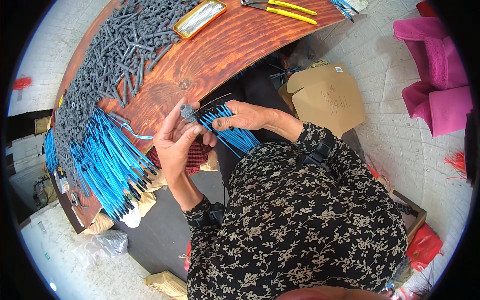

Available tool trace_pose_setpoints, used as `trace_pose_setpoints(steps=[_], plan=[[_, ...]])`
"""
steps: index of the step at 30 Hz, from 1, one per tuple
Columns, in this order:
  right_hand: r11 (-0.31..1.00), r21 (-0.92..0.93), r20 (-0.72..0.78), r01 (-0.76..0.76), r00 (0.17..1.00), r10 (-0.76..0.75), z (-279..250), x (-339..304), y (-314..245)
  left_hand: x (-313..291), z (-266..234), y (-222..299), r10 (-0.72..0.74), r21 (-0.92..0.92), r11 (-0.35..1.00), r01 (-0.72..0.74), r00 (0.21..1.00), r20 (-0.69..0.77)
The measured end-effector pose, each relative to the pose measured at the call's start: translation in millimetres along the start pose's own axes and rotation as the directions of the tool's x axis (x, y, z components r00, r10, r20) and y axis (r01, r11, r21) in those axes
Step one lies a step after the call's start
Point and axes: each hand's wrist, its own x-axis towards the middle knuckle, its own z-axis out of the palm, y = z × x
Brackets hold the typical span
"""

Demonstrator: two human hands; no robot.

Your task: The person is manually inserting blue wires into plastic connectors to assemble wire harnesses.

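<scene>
My left hand [174, 140] is closed with its fingertips around a grey ribbed plastic fitting [187, 112], held just off the table's edge. Close beside it, my right hand [244, 117] grips a bundle of thin blue rods [235, 140] with black ends, the thumb lying across them. The bundle slants down over my lap. A thin dark wire-like piece sticks out above the bundle, near the fitting; whether it enters the fitting I cannot tell.
Grey plastic fittings [107, 65] lie heaped along the wooden table [225, 50]. More blue rods [112, 157] are piled at its left end. An orange-rimmed tin [192, 36] holds thin metal pins, near yellow-handled pliers [292, 16]. A cardboard box [327, 100] stands at my right.
</scene>
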Motion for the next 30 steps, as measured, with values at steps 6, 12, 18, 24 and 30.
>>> trace_pose_setpoints(steps=[6, 12, 18, 24, 30], plan=[[1.0, 0.009, -0.023, 0.011, 1.0, -0.011, 4.9, -2.9, -5.4, -2.1, 16.0, 12.5, -0.028, 0.036, 0.999, 0.03, 0.997, -0.072], [1.0, -0.005, -0.048, 0.0, 0.999, 0.0, 3.2, -3.6, -3.5, 1.1, 18.3, 11.0, 0.017, 0.196, 0.981, 0.008, 0.992, -0.126], [1.0, 0.016, -0.035, 0.005, 0.999, -0.004, 2.0, -4.0, -3.8, 0.6, 28.6, 19.1, -0.022, 0.197, 0.979, 0.047, 0.991, -0.132], [0.999, 0.032, -0.063, 0.018, 0.998, -0.016, 3.4, -5.2, -4.8, 2.8, 38.5, 21.4, -0.037, 0.139, 0.988, 0.061, 0.985, -0.166], [0.997, 0.075, -0.06, 0.01, 0.998, -0.005, 4.3, -4.3, -4.8, 4.7, 36.2, 19.1, -0.05, 0.111, 0.991, 0.069, 0.985, -0.165]])
